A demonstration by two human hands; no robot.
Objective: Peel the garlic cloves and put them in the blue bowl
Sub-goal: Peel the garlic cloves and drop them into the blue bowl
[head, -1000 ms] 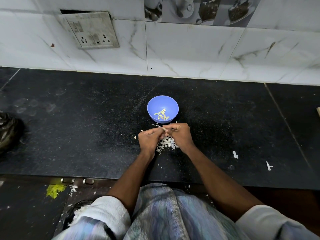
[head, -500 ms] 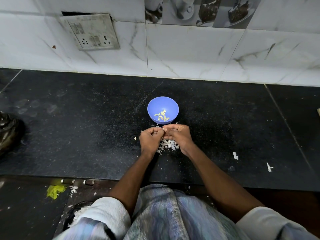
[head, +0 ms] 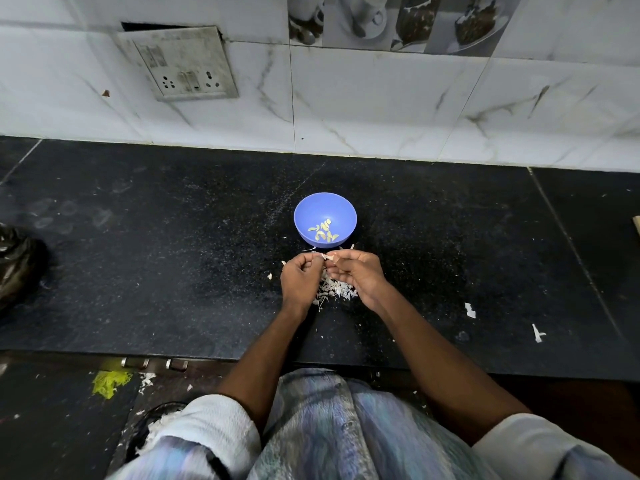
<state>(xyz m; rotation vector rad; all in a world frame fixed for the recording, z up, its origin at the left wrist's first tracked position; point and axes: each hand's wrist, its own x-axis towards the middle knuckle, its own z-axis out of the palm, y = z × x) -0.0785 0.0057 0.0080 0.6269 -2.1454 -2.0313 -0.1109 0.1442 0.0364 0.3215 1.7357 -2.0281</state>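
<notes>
Two hands meet fingertip to fingertip over the desk (head: 173, 254), and the bowl (head: 304, 209) lies straight ahead of them, just beyond the fingertips. That short forward line is what the coming move turns on, in my judgement: once the clove (head: 329, 258) is bare, it has only to travel away from the body and slightly up over the near rim.

Left hand (head: 300, 278) has its fingers curled, with thumb and forefinger pinching a pale scrap at the clove's left end. Right hand (head: 358, 277) is likewise curled, pinching the clove from its right side. The clove is too small to judge how much skin remains, or to fix its long axis firmly; it seems to run left to right between the two pinches.

Several peeled cloves (head: 323, 232) already lie in the bowl's bottom, toward its near side. A heap of peels (head: 334, 289) sits on the desk beneath and between the hands, on the body side of the fingertips.

Both hands are about equally near the bowl. The right seems to carry the clove itself, so it looks the likelier one to drop it in. The one risk I see is loose skin riding along into the bowl.
</notes>
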